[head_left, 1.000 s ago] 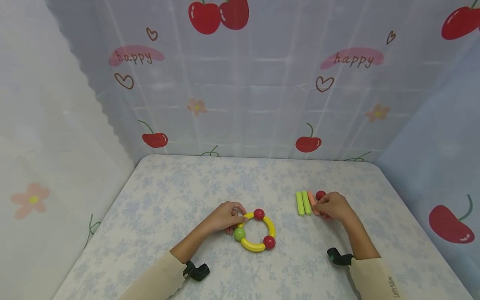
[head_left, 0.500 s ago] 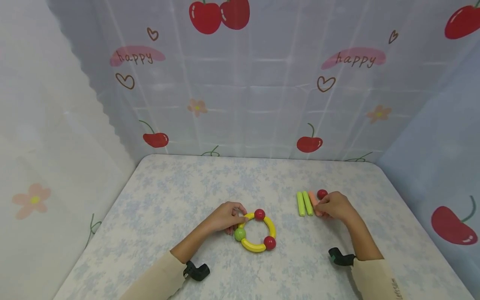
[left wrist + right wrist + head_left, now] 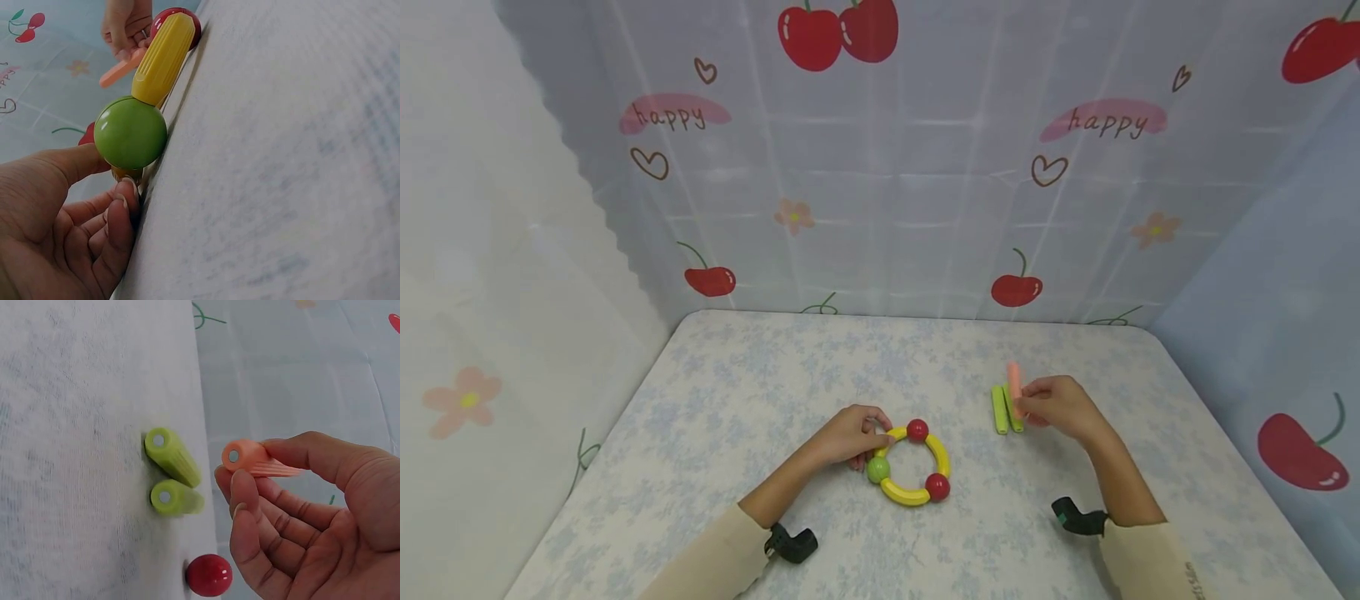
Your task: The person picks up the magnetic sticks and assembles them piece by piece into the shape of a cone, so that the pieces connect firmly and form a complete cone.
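My left hand [image 3: 847,435] pinches a yellow curved rod of a ring made of yellow curved rods [image 3: 942,454], two red balls [image 3: 937,487] and a green ball [image 3: 878,470]. In the left wrist view, thumb and fingers grip right beside the green ball [image 3: 131,132]. My right hand [image 3: 1060,407] holds an orange ridged stick [image 3: 1014,379] between thumb and fingertips, raised off the table. A silvery disc shows on the stick's end [image 3: 234,455]. Two light green sticks [image 3: 999,409] lie just left of it, partly overlapped by it in the head view.
A loose red ball [image 3: 209,575] lies on the table near the green sticks; the right hand hides it in the head view. A patterned cloth covers the table [image 3: 790,358]. Printed curtains [image 3: 880,233] hang behind and at both sides.
My right hand has lifted the orange stick from beside the green sticks and shifted it slightly left, covering the loose red ball in the head view. My left hand stays on the ring.
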Demonstrator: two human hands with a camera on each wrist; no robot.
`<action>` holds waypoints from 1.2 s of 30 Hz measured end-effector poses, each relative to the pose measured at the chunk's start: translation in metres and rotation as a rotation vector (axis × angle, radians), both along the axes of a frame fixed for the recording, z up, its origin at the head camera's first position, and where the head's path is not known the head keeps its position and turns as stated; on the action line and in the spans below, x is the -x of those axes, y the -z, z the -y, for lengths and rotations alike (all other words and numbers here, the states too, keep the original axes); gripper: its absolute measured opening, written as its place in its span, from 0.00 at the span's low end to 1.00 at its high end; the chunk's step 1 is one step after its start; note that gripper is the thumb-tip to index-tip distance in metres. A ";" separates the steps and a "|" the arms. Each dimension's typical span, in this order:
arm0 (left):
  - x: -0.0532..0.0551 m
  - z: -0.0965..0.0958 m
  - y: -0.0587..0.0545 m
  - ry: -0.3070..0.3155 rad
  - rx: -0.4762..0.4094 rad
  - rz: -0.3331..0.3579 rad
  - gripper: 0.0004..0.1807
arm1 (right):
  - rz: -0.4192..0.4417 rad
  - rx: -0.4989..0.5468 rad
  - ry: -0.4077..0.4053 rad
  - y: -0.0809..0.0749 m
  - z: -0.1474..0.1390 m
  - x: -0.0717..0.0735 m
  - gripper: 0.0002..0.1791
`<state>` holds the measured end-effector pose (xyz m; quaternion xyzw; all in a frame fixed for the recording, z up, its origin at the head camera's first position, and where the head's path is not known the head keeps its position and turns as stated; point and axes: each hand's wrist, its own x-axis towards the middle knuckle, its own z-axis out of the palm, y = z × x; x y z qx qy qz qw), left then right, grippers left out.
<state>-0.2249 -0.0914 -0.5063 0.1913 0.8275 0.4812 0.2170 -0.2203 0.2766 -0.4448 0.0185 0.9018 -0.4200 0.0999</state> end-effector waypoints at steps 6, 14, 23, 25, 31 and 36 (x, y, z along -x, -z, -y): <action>0.000 0.001 -0.001 0.010 -0.007 -0.013 0.09 | -0.046 0.072 -0.031 0.001 0.019 -0.003 0.17; -0.001 0.002 -0.001 0.012 -0.018 -0.016 0.10 | -0.120 0.113 -0.041 0.005 0.038 -0.006 0.16; 0.000 0.002 0.000 0.012 -0.020 -0.015 0.10 | -0.286 0.151 -0.147 0.009 0.061 -0.011 0.14; 0.000 0.002 0.000 0.013 -0.019 -0.017 0.10 | -0.327 0.150 -0.179 0.011 0.066 -0.012 0.12; 0.001 0.002 0.001 0.013 -0.012 -0.010 0.10 | -0.366 0.166 -0.233 0.015 0.080 -0.014 0.10; 0.001 0.001 0.001 0.005 -0.014 -0.012 0.09 | -0.400 0.137 -0.281 0.017 0.094 -0.013 0.12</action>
